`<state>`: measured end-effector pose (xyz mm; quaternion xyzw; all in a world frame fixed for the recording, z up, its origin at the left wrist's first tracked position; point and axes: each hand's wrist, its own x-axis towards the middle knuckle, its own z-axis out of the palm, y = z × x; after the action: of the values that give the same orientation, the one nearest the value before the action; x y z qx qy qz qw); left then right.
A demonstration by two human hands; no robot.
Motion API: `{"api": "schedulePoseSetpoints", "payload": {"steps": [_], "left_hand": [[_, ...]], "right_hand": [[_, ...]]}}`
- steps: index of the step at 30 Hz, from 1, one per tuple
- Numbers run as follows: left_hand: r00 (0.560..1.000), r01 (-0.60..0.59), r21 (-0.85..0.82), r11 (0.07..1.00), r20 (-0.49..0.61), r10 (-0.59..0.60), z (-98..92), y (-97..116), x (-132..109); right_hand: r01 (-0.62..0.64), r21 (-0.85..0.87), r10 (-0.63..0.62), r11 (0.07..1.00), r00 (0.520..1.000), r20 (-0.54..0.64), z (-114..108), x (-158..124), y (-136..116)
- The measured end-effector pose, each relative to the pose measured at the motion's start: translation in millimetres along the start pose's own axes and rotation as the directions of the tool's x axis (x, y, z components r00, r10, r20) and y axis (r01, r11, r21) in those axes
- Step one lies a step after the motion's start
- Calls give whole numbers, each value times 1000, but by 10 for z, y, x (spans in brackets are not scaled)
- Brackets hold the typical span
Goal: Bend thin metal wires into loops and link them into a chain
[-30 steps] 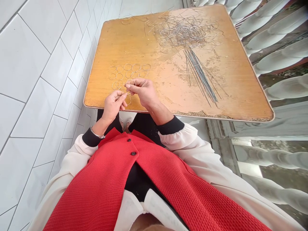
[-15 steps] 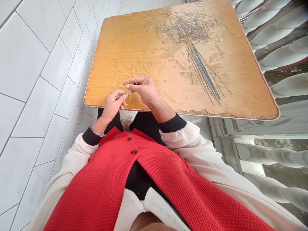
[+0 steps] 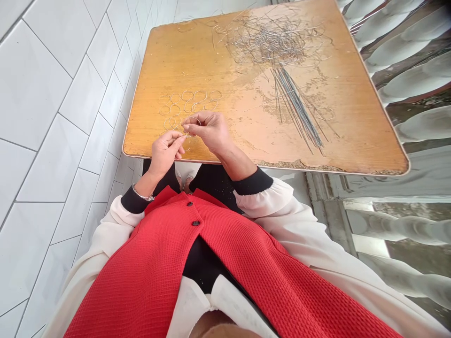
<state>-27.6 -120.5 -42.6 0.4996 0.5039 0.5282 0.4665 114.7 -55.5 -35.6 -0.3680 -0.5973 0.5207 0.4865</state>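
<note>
Both of my hands meet over the near left part of the table. My left hand [image 3: 168, 149] is closed, thumb and forefinger pinched on a thin wire. Just above and to its right, my right hand [image 3: 208, 130] pinches the same wire, which curves in a loop by its fingers. The wire is so fine that its full shape is hard to follow. Beyond my hands, several wire rings [image 3: 200, 96] lie in rows on the tabletop, and some near my left hand are partly hidden.
A straight bundle of grey wires [image 3: 299, 108] lies right of centre on the worn wooden table [image 3: 239, 84]. Behind it spreads a tangled heap of wire [image 3: 271, 40]. A white tiled wall [image 3: 52, 117] runs along the left, and a white balustrade [image 3: 416, 84] along the right.
My hands have barely moved, still pinching the wire in the same place. The loop between the fingers has shifted slightly. The things on the table lie as before.
</note>
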Motion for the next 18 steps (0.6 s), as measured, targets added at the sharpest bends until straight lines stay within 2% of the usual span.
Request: {"api": "schedulePoseSetpoints", "payload": {"steps": [3, 7, 10, 14, 18], "left_hand": [[999, 46, 3, 999, -14, -46, 14, 36, 8], [990, 138, -54, 989, -9, -138, 45, 100, -3], [988, 148, -97, 984, -27, -151, 58, 110, -4], [985, 147, -138, 979, -74, -158, 75, 88, 3], [978, 166, -198, 966, -91, -187, 91, 86, -3]], "right_hand": [[-45, 47, 42, 998, 997, 61, -27, 8, -14], [-94, 91, 87, 991, 993, 82, -65, 47, 7], [-105, 120, 96, 987, 992, 79, -92, 36, 7], [-104, 162, 101, 981, 995, 25, -109, -113, 8], [-149, 100, 150, 984, 989, -1, -62, -317, 73]]}}
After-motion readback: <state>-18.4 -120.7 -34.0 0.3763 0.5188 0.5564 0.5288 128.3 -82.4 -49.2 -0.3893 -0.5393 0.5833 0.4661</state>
